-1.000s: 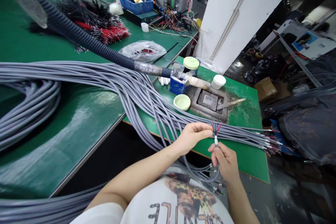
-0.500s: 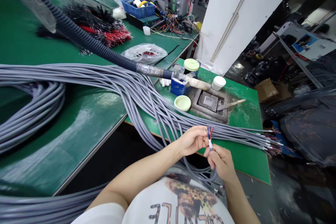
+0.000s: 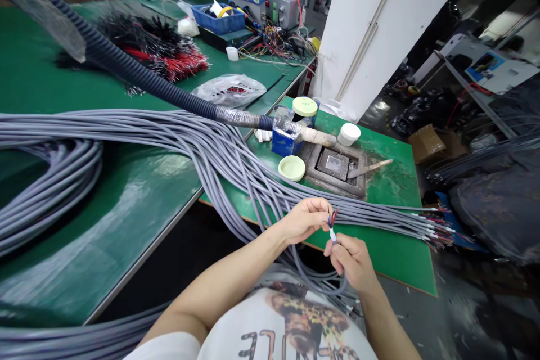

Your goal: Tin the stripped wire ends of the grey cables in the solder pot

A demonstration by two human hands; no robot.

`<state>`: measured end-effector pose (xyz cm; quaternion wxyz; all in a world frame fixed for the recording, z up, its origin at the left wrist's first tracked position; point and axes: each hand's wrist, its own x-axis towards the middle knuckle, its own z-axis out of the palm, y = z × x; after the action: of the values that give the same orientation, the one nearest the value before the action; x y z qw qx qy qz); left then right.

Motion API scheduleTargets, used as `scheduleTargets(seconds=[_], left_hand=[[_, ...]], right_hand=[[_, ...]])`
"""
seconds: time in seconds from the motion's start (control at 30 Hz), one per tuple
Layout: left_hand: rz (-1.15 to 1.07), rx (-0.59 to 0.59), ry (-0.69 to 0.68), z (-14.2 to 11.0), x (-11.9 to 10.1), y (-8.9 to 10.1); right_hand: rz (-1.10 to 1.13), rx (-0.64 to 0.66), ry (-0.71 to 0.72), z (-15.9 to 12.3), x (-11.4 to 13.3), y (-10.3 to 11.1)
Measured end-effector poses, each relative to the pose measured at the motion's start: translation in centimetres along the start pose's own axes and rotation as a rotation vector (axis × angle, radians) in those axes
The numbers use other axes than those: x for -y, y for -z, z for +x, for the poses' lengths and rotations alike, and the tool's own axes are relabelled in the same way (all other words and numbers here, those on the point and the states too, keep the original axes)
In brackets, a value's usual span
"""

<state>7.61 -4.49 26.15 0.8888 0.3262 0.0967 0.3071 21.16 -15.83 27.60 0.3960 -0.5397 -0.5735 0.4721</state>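
Note:
My right hand is closed round the end of a grey cable, just below its white sleeve. Several thin coloured wires, red and dark ones among them, fan upward out of that sleeve. Thumb and forefinger of my left hand pinch at the left side of these wires; which strand they grip is too small to tell. Just beyond my hands, a thick bundle of grey cables runs across the bench, with stripped, coloured ends at the right.
Behind the bundle sits a solder pot with a scraper across its rim. Around it stand a pale green lid, a white cup and a blue box. A ribbed hose hangs across the left bench.
My left thumb and forefinger have come together at the wires, which lean slightly differently. Both hands and the cable end appear a little further left. The right hand keeps its hold.

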Motion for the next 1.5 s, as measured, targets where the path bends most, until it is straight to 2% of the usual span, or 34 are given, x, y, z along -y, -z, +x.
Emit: scheduleTargets(seconds=[0.23,0.4,0.53,0.67,0.8,0.97,1.13,1.27,1.37,1.5], left_hand=[[0.218,0.034,-0.092,-0.1,-1.1,0.8],[0.338,0.060,-0.136,-0.5,-2.3,0.4],[0.300,-0.013,-0.141,-0.4,-2.0,0.1],[0.186,-0.143,-0.122,-0.1,-0.5,-0.1],[0.009,-0.180,-0.054,0.0,0.9,-0.6],[-0.223,-0.208,-0.011,-0.2,1.9,-1.9],[-0.192,-0.272,-0.107,-0.4,1.5,-1.9],[-0.027,-0.337,-0.168,-0.4,0.7,-1.2],[0.070,-0.342,-0.176,-0.4,0.3,-0.9],[-0.012,-0.307,-0.106,-0.5,0.0,-0.8]], right_hand=[[0.025,-0.003,-0.020,0.1,-0.2,-0.2],[-0.024,-0.004,-0.024,0.1,0.2,0.0],[-0.100,-0.021,-0.040,0.2,1.2,0.4],[-0.151,-0.183,-0.034,0.7,2.2,0.4],[-0.268,-0.359,0.020,1.8,2.2,-0.2],[-0.338,-0.447,0.105,2.8,1.5,-0.5],[-0.344,-0.419,0.178,3.4,1.3,0.2],[-0.384,-0.370,0.256,3.9,2.2,0.8],[-0.454,-0.372,0.313,4.2,2.9,0.8],[-0.492,-0.382,0.452,4.6,3.1,0.6]])
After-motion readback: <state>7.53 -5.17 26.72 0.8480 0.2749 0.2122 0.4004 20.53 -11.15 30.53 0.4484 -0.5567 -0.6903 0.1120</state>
